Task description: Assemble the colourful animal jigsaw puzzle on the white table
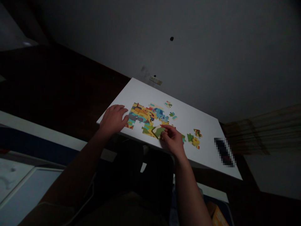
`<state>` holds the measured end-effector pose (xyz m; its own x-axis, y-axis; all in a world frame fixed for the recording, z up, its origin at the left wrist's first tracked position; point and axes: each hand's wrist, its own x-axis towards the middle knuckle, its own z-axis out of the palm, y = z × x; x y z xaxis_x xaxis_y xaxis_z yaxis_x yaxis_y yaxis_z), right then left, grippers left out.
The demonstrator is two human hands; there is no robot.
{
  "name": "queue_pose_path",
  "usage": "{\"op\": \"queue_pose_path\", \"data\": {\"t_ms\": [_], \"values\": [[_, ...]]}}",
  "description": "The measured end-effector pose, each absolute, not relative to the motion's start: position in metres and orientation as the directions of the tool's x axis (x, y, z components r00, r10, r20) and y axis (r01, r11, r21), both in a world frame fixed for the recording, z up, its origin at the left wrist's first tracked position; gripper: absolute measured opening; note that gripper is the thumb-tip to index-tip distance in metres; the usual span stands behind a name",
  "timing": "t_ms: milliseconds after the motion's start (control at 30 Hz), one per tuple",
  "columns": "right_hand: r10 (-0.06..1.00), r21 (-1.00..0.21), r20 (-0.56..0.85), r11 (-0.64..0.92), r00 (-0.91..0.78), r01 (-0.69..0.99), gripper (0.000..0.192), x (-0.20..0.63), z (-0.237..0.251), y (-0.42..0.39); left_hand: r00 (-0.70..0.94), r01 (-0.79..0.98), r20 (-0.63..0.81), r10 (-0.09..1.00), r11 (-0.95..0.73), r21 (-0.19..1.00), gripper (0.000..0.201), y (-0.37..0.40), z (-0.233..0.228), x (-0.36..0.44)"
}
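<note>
Broadly, the white table [145, 94] carried a partly joined puzzle [147, 117], with loose pieces [194, 138] scattered to its right. Flat on the puzzle's left edge lay the left hand [114, 119], fingers spread and gripping nothing. Closed at the puzzle's near edge, the right hand [173, 138] pinched a green puzzle piece [158, 131] between its fingertips.

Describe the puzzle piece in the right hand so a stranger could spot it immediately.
On the white table, find the joined colourful puzzle. At its near edge the right hand pinches a piece. It is mostly olive-green and is the only piece being gripped by fingers.
</note>
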<state>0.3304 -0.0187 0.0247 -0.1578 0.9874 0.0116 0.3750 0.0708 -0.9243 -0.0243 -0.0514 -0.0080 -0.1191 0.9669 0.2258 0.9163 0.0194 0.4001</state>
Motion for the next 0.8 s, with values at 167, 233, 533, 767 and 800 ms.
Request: {"op": "queue_pose_path", "data": {"t_ms": [167,233,533,767,800], "values": [[0.968,-0.870,0.047,0.162,-0.247,0.466,0.032,0.318,0.020,-0.018,-0.113,0.908,0.222,0.968,0.010,0.419,0.050,-0.053,-0.006,-0.022],[0.964,-0.857,0.066,0.188,-0.259,0.480,0.032,0.315,0.019,-0.019,-0.114,0.906,0.216,0.970,0.013,0.423,0.050,-0.054,-0.006,-0.022],[0.974,-0.863,0.075,0.171,-0.214,0.475,0.034,0.318,0.020,-0.019,-0.105,0.913,0.235,0.966,0.000,0.407,0.051,-0.053,-0.008,-0.023],[0.988,-0.903,0.057,0.111,-0.141,0.415,0.037,0.329,0.028,-0.019,-0.123,0.901,0.219,0.968,0.016,0.434,0.051,-0.052,-0.009,-0.024],[0.990,-0.909,0.054,0.103,-0.133,0.403,0.038,0.330,0.029,-0.019,-0.125,0.902,0.220,0.968,0.019,0.431,0.051,-0.051,-0.009,-0.024]]}}
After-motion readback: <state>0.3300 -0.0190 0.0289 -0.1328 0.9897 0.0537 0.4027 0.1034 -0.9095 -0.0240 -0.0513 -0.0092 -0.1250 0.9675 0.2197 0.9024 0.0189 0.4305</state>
